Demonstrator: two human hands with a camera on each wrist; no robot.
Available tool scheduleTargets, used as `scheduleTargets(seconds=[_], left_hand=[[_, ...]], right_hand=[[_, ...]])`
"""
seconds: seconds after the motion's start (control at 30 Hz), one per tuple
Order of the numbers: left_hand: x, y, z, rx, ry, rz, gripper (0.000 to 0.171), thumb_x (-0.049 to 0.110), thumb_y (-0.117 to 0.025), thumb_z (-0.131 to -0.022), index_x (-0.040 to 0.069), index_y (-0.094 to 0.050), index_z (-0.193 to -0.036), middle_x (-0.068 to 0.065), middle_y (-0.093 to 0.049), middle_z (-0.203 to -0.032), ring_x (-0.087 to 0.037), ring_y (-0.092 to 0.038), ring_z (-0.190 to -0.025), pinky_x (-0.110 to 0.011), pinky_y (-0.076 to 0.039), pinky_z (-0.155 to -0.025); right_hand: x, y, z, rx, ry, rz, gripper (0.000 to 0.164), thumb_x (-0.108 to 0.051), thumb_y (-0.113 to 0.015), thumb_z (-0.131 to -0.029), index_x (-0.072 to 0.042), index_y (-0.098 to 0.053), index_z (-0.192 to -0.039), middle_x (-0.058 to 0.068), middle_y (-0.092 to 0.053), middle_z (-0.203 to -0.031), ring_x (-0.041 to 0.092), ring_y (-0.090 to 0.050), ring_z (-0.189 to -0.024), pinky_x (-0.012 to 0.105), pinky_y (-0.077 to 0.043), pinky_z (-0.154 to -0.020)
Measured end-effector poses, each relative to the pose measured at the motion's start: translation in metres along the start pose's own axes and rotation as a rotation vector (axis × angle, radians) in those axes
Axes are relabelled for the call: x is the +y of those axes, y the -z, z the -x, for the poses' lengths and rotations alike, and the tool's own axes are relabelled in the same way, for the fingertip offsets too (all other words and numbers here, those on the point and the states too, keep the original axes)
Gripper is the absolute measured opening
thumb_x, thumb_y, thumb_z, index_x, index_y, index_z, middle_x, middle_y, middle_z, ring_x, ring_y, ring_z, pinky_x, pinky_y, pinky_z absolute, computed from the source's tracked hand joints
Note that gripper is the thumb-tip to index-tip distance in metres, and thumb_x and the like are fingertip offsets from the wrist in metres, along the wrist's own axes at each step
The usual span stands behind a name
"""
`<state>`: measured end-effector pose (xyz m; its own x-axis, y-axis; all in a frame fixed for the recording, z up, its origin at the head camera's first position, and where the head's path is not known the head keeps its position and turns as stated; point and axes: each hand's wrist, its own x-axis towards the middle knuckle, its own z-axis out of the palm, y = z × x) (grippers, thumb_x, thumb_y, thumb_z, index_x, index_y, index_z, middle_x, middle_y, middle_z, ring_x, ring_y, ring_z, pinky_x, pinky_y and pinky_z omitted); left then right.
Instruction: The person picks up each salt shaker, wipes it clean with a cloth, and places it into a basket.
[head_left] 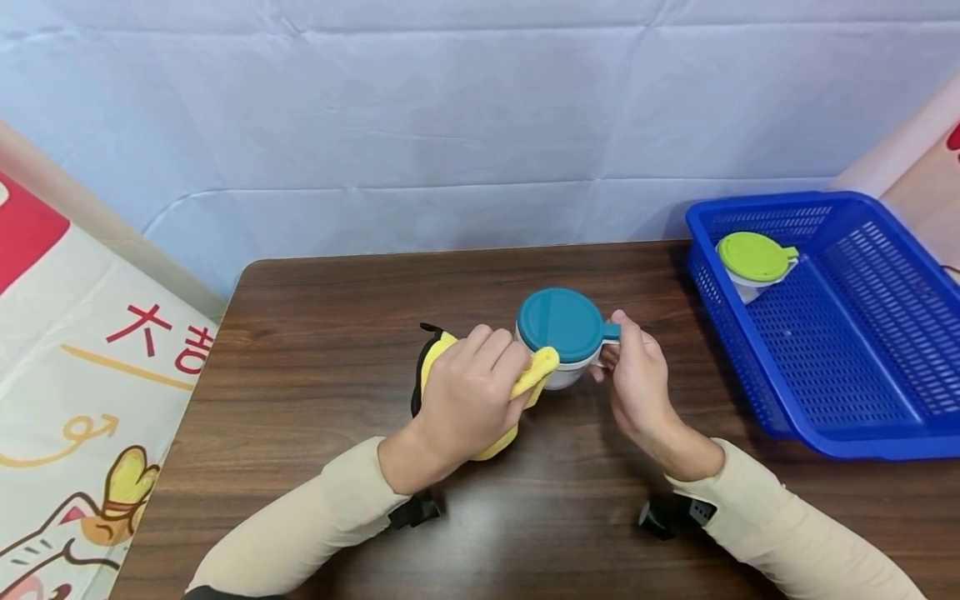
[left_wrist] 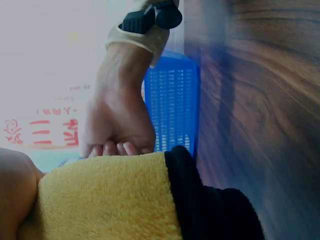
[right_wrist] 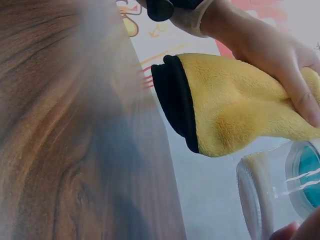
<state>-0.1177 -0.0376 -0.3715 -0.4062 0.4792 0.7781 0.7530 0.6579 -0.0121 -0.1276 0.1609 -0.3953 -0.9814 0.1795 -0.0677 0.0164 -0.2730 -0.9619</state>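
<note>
My left hand (head_left: 472, 392) grips a yellow cloth (head_left: 536, 375) with black edging, bunched under the fingers and pressed at the near left side of a clear jar with a teal lid (head_left: 558, 321). My right hand (head_left: 637, 375) holds this jar by its side handle, fingers curled round it. In the right wrist view the jar's see-through body (right_wrist: 270, 190) is tilted above the table, with the fluffy cloth (right_wrist: 230, 105) right beside it. From the left wrist, the cloth (left_wrist: 105, 200) hides the jar, and the right hand (left_wrist: 117, 117) shows behind it.
A blue plastic basket (head_left: 787, 392) stands on the right of the brown wooden table (head_left: 337, 333). Inside it, at the far left corner, is a smaller jar with a lime green lid (head_left: 753, 256). A pale cloth backdrop (head_left: 450, 125) hangs behind the table.
</note>
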Motion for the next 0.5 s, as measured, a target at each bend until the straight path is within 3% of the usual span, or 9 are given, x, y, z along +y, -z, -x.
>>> scheduleTargets(seconds=[0.5], left_hand=[[-0.018, 0.001, 0.008, 0.008, 0.018, -0.019, 0.019, 0.021, -0.078, -0.089, 0.007, -0.065, -0.087, -0.002, -0.054, -0.074, -0.017, -0.049, -0.065, -0.024, -0.044, -0.054]], right_hand=[[0.005, 0.006, 0.001, -0.040, -0.032, 0.025, 0.057, -0.025, -0.033, -0.112, -0.014, -0.042, -0.056, -0.004, -0.050, -0.056, 0.011, -0.039, -0.053, 0.023, -0.034, -0.053]])
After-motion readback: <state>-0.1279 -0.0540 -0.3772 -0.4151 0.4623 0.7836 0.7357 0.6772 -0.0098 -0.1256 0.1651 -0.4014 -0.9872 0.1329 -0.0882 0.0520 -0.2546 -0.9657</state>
